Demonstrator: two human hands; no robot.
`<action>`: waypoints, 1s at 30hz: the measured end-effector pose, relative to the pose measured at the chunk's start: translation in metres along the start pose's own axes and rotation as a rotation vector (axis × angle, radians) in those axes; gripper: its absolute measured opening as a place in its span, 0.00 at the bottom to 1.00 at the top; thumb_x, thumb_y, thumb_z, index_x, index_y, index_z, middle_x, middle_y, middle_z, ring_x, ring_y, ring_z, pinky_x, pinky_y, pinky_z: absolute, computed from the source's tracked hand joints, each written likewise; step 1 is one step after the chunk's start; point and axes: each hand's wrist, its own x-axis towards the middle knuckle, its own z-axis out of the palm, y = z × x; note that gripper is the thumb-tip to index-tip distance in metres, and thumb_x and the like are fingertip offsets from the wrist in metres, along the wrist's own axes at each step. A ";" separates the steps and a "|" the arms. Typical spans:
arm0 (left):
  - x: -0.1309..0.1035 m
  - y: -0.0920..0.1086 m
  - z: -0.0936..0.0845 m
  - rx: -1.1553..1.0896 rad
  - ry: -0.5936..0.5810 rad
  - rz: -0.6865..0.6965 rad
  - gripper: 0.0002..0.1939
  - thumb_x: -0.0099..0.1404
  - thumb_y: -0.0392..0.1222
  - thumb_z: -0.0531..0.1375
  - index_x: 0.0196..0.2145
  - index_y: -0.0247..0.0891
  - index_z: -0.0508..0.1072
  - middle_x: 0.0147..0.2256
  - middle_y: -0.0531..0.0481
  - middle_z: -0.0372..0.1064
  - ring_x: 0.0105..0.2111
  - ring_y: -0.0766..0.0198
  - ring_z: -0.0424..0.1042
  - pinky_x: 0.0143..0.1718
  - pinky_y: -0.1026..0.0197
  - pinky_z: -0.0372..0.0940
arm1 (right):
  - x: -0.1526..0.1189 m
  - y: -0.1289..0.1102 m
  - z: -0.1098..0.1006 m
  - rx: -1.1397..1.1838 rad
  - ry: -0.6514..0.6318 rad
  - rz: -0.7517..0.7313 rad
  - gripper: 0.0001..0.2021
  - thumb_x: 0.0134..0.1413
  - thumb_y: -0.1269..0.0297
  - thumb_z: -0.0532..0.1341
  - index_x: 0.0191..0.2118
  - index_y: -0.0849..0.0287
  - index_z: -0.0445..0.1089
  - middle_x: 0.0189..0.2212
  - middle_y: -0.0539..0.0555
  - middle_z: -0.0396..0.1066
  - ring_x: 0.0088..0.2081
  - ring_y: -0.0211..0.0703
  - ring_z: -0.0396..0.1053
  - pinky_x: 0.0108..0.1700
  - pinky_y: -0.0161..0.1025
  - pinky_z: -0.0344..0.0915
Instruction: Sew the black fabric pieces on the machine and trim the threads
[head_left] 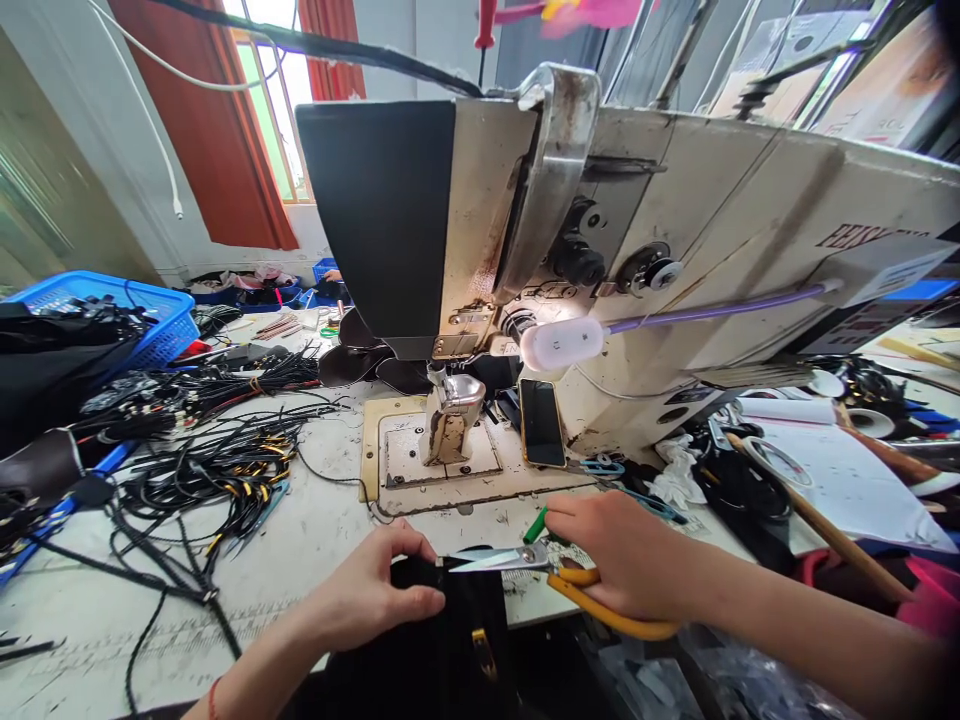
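My right hand (pixel 622 550) holds scissors (pixel 585 595) with yellow handles, their blades pointing left and slightly apart. The blade tips lie by the edge of a black piece (pixel 412 660) at the table's front edge. My left hand (pixel 382 585) pinches that black piece between thumb and forefinger, just left of the blade tips. A gold-coloured metal fitting (pixel 484 655) shows on the black material below the blades. Near my right fingers is a small green object (pixel 535 525). The lower part of the black piece is dark and hard to make out.
A sewing machine (pixel 675 230) with a lit lamp (pixel 562 344) stands ahead. A phone (pixel 541 422) leans beside its post (pixel 450 425). Black cords (pixel 225 450) and a blue basket (pixel 161 320) are at left. Paper (pixel 862 480) and a wooden stick (pixel 840 545) lie at right.
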 end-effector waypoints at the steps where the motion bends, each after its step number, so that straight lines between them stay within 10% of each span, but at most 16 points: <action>1: 0.000 0.000 0.001 0.005 0.000 0.004 0.20 0.46 0.50 0.64 0.36 0.39 0.70 0.41 0.48 0.63 0.45 0.53 0.61 0.51 0.55 0.54 | 0.001 -0.001 0.000 0.007 -0.005 -0.002 0.04 0.43 0.68 0.61 0.28 0.57 0.64 0.31 0.53 0.71 0.30 0.45 0.70 0.28 0.38 0.48; 30: 0.005 -0.001 0.008 0.019 0.021 -0.007 0.16 0.46 0.46 0.64 0.34 0.38 0.73 0.38 0.50 0.64 0.42 0.55 0.64 0.45 0.57 0.59 | 0.006 0.002 0.021 -0.043 0.060 -0.079 0.07 0.34 0.74 0.60 0.26 0.58 0.65 0.27 0.53 0.70 0.24 0.40 0.66 0.25 0.37 0.45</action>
